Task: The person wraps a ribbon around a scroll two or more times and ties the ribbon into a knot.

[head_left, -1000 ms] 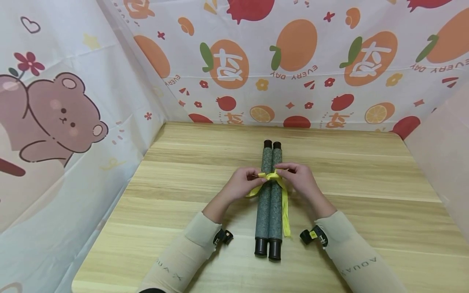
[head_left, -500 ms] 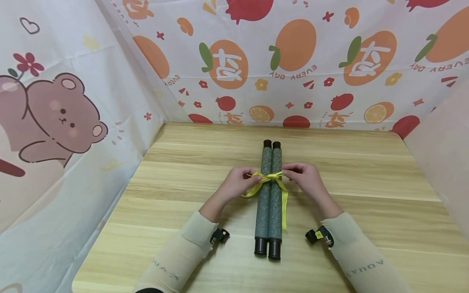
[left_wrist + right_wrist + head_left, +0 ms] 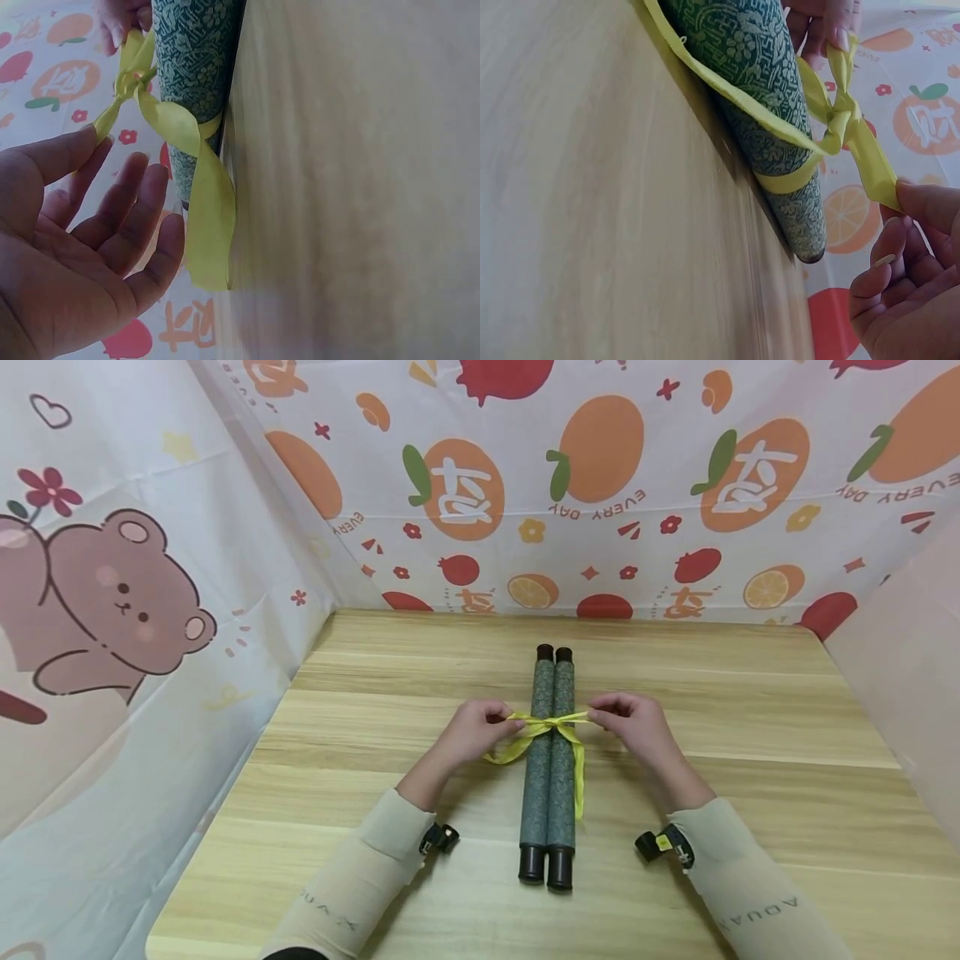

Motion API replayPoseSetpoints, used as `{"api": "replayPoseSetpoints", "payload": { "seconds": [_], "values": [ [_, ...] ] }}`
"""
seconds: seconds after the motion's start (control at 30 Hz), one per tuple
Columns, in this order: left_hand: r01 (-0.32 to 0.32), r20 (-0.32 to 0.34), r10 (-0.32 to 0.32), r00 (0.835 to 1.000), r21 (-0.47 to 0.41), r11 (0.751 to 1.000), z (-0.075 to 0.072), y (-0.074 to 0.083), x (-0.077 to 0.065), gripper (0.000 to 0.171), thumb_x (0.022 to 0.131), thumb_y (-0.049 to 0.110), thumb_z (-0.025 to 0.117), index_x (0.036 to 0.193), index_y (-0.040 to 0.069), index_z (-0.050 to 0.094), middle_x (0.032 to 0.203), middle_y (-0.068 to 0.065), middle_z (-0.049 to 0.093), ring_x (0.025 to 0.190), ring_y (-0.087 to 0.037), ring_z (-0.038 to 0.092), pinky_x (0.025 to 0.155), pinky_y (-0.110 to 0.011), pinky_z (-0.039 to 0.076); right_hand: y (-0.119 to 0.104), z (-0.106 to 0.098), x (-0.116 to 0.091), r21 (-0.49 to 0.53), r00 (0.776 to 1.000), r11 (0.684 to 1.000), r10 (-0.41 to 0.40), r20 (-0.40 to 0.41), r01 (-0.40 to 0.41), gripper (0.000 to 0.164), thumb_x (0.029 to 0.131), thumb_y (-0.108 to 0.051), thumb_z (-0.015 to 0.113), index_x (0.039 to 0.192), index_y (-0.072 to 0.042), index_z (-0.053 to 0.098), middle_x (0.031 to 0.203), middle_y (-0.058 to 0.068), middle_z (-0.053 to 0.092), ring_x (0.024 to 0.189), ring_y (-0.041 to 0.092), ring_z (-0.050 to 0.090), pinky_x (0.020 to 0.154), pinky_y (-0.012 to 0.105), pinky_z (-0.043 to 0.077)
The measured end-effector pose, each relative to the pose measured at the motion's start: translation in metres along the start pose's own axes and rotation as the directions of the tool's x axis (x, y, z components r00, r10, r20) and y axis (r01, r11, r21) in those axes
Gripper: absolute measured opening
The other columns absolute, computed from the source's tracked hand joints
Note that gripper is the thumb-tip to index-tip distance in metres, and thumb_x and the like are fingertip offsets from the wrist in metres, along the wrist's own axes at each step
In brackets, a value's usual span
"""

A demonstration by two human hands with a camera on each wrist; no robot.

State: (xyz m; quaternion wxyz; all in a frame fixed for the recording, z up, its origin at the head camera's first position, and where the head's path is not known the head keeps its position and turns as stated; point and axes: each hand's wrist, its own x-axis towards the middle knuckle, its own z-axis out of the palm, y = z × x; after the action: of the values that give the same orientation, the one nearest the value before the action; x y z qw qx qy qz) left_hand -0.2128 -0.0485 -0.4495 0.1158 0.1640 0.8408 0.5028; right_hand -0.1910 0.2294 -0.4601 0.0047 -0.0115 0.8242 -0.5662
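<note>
A hand scroll (image 3: 536,793), rolled in from both ends into two parallel green patterned rolls with dark end knobs, lies lengthwise on the table (image 3: 360,685). Around its middle runs a yellow ribbon (image 3: 579,777), with a bow-like knot (image 3: 841,124) on top. My left hand (image 3: 474,729) pinches one loop of the ribbon between thumb and forefinger, its other fingers loosely spread in the left wrist view. Opposite it, my right hand (image 3: 633,724) pinches the other loop, its remaining fingers curled. One loose ribbon tail (image 3: 210,225) hangs on each side of the scroll.
Behind the table hangs a white cloth (image 3: 540,560) printed with oranges and other fruit. A second cloth with a pink bear (image 3: 127,593) covers the left side. Each forearm wears a light sleeve with a small black wrist camera (image 3: 438,839).
Both hands have moved apart, left and right, drawing the ribbon loops out straight. The knot looks smaller and tighter, and the tail on the right has shortened. The scroll stays in place.
</note>
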Motion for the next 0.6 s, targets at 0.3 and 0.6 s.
{"api": "replayPoseSetpoints", "payload": {
  "seconds": [0.3,0.6],
  "values": [
    [0.023,-0.038,-0.019,0.999,0.127,0.992,-0.006,-0.001,0.004,0.016,0.089,0.025,0.074,0.083,0.009,0.074,0.117,-0.006,0.071,0.118,-0.027,0.06,0.104,-0.048,0.043,0.003,-0.006,-0.003,-0.025,1.0,1.0,0.0,-0.006,0.0,0.026,0.09,-0.02,0.074,0.108,-0.003,0.071,0.091,0.003,0.07,0.076,0.013,0.057,0.06,0.025,0.048],
    [0.026,-0.024,-0.022,0.999,0.166,0.986,-0.012,-0.002,0.007,0.018,0.089,0.026,0.074,0.08,0.01,0.073,0.125,-0.011,0.067,0.125,-0.031,0.056,0.107,-0.05,0.04,0.01,-0.012,-0.003,-0.023,1.0,1.0,-0.011,-0.021,0.011,0.02,0.089,-0.018,0.074,0.103,-0.004,0.071,0.089,0.001,0.068,0.074,0.013,0.054,0.058,0.023,0.045]
  ]
}}
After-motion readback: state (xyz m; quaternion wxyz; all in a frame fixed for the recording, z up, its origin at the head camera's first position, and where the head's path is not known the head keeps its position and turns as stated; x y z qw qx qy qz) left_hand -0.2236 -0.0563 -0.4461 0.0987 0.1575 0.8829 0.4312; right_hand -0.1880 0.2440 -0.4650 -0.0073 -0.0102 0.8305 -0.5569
